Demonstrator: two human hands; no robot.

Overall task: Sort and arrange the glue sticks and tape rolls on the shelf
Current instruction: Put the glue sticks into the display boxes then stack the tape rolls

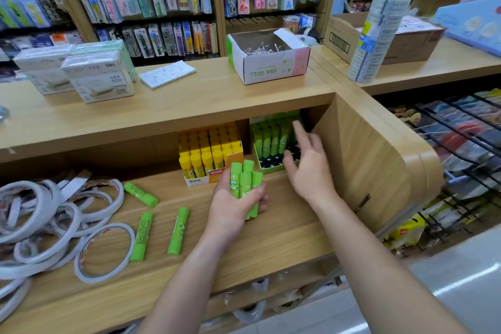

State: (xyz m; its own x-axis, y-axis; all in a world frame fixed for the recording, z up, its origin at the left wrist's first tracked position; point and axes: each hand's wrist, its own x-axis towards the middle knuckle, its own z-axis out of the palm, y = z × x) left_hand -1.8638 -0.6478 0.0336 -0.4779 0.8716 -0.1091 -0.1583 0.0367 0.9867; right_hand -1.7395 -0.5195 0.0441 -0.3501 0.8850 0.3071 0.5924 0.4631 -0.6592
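Left hand (234, 207) grips a bundle of green glue sticks (245, 180) over the shelf (271, 241); right hand (309, 171), fingers spread & empty, hovers at the green box (267, 141) (three loose sticks (178, 230) lie nr tape rolls (54, 225)).

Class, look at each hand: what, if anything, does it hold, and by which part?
The left hand grips a bundle of green glue sticks around their lower halves, tops poking up. The right hand holds nothing, fingers spread.
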